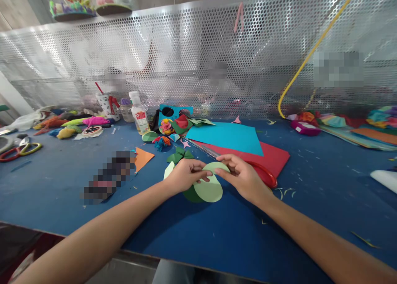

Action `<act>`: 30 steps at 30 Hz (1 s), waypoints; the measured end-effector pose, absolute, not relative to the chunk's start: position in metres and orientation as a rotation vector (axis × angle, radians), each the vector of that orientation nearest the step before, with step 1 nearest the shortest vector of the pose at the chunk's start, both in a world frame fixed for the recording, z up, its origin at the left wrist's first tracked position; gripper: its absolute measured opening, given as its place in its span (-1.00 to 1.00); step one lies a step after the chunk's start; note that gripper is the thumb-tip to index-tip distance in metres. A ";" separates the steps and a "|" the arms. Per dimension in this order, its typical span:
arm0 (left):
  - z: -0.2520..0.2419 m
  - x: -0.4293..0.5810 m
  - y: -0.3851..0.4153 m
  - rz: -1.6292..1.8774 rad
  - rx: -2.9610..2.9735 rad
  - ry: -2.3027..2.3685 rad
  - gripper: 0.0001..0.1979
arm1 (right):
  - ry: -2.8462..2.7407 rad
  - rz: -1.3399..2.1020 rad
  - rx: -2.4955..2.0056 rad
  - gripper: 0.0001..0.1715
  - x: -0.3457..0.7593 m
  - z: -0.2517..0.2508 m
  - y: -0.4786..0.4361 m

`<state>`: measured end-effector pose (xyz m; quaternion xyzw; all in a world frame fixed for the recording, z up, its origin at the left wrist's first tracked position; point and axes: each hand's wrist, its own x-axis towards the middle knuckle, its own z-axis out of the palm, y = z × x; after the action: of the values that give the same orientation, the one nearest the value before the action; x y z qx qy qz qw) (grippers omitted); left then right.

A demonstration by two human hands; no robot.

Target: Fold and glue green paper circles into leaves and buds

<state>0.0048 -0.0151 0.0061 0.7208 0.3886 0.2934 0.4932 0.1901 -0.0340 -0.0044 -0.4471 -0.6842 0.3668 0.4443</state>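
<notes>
My left hand (186, 174) and my right hand (240, 174) meet over the blue table (62, 172), both pinching a pale green paper circle (208, 189). The circle curls up between my fingertips. A darker green paper piece (190, 195) shows beneath it. Red-handled scissors (263, 174) lie just behind my right hand, on a red paper sheet (276, 156). A turquoise sheet (226, 137) lies on top of the red one.
Folded green paper shapes (180, 155), an orange scrap (142, 158) and small paper flowers (161, 142) lie beyond my hands. A glue bottle (139, 118) and a cup (105, 104) stand at the back left. More scissors (18, 149) lie far left. A perforated metal screen (186, 56) closes the back.
</notes>
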 end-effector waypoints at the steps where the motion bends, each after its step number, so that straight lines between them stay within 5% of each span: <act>1: 0.006 0.005 -0.015 0.708 1.748 0.942 -0.70 | -1.697 0.911 -1.108 -0.64 0.190 -0.004 -0.034; 18: 0.007 0.005 -0.017 0.706 1.755 0.894 -0.82 | -1.733 0.898 -1.057 -0.77 0.189 -0.001 -0.039; 30: 0.013 0.002 -0.013 0.778 1.750 0.858 -0.72 | -1.682 0.899 -1.055 -0.68 0.188 -0.003 -0.035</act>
<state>0.0025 -0.0125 0.0131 0.7229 0.3544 0.3214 0.4985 0.1884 -0.0351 -0.0031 -0.4292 -0.6842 0.3656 0.4626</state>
